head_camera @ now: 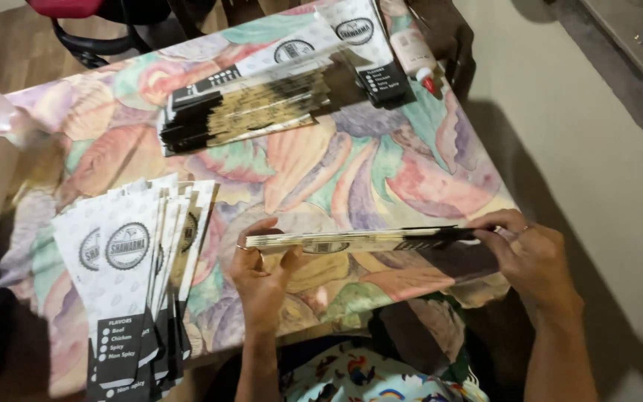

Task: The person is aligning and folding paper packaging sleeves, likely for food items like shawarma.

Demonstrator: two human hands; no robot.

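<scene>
While the person is sitting at the near edge of the table (440,141), both hands are holding a thin stack of flat paper sleeves (351,240). The stack is lying sideways, seen from its edge, just above the near side of the table, between the two hands. The left hand (262,272) is pinching the left end, with the thumb under it and the fingers (256,227) curled over the top. The right hand (526,249) is gripping the dark right end, with its fingers closed around it.

The table is wearing a cloth with big leaves in pink, green and purple. On the near left, a fanned pile of white sleeves (139,275) is lying with round marks on top and dark ends pointing near. On the far side, another pile (247,104) is lying spread out sideways. A small bottle with a red tip (417,56) is lying at the far right, just beside that pile.
</scene>
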